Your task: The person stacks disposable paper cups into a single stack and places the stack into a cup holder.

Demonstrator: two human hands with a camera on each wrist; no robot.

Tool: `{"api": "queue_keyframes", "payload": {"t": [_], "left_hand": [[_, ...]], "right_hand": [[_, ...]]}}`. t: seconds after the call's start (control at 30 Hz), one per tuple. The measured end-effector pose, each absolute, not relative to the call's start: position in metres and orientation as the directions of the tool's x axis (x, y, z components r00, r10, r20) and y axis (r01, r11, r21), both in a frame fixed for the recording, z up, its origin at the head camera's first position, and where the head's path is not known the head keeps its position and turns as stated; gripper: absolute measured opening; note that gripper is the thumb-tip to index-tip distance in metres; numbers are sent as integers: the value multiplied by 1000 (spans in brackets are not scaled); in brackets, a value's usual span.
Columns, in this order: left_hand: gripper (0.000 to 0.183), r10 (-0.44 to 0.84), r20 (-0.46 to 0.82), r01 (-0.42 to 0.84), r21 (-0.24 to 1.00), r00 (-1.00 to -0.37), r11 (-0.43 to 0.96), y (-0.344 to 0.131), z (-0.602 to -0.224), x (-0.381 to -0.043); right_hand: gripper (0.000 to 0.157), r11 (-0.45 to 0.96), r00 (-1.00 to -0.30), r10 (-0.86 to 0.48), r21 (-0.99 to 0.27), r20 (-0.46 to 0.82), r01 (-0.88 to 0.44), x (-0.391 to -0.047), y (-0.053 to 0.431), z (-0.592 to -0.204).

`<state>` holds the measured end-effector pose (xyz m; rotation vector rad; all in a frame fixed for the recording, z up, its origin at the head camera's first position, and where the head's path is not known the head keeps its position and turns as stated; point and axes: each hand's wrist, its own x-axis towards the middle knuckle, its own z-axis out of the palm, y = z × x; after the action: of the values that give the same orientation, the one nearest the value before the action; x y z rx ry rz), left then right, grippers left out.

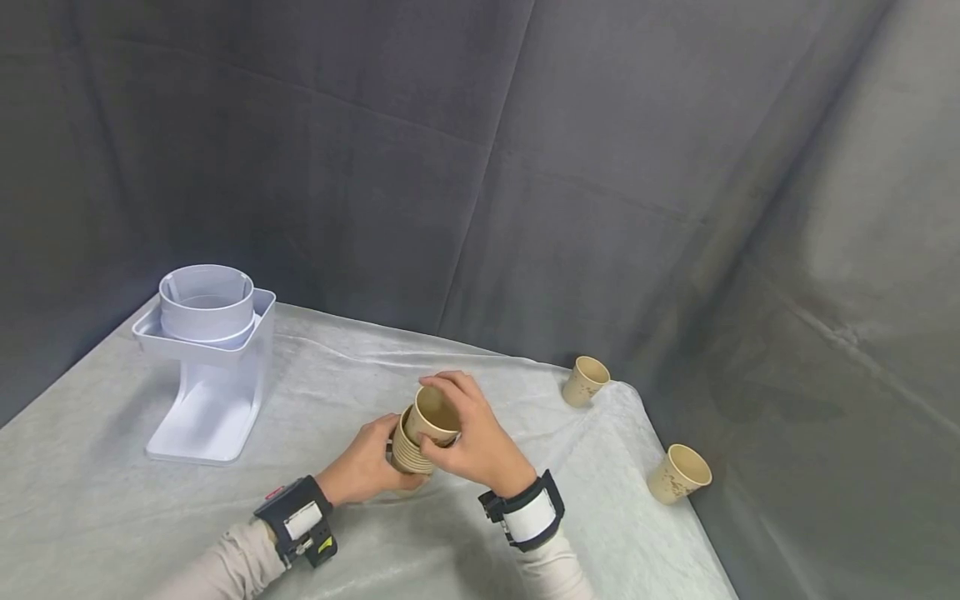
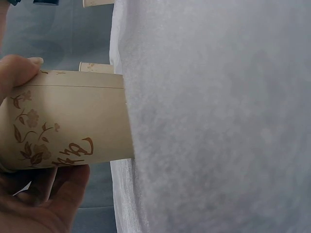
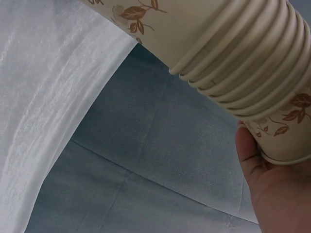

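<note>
In the head view a stack of nested beige paper cups [image 1: 408, 458] is held tilted above the table by the left hand [image 1: 363, 467]. The right hand [image 1: 480, 437] grips the top paper cup [image 1: 437, 410], which stands partly out of the stack's mouth. From the left wrist, the stack's outer cup [image 2: 73, 119] shows a brown flower print, with the thumb on one side and fingers on the other. In the right wrist view several ring-like rims of the stack [image 3: 243, 58] lie close together, and the top cup [image 3: 284, 133] sticks out beyond them.
A white stand [image 1: 202, 408] carrying a round white holder [image 1: 207, 317] is at the table's left. One single paper cup [image 1: 583, 383] sits at the back right corner, another cup [image 1: 675, 477] near the right edge. Grey curtains [image 1: 360, 167] enclose the pale cloth-covered table [image 1: 330, 350].
</note>
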<state>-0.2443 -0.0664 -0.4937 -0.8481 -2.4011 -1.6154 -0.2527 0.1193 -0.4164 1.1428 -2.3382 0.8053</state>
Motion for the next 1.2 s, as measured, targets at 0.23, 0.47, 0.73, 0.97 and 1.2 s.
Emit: {"api": "queue_keyframes", "payload": {"t": [0.23,0.47,0.73,0.97,1.2], "left_hand": [[68,379,407,519,812,-831,268,-66,-494,-244],[65,384,420,534,803,-822,266,-67,-494,-244],[63,372,464,574,768,-804,283,-65,-493,-244],[62,364,468,574,772,-805,275,-65,-493,-245],[61,359,475,578,767,-804,278,-65,-492,-244]], "right_hand": [[64,499,-580,-579,-313,573,-808,-252,116,-420],[55,517,-596,-611,-307,522,-799,-251,112,-426],[48,530,-597,-624,-288,505,-797,-250,108,-430],[42,529,-585,-631,-270,510,-805,-253,107,-433],[42,534,-592,-626,-274,508,-800,-254,107,-435]]}}
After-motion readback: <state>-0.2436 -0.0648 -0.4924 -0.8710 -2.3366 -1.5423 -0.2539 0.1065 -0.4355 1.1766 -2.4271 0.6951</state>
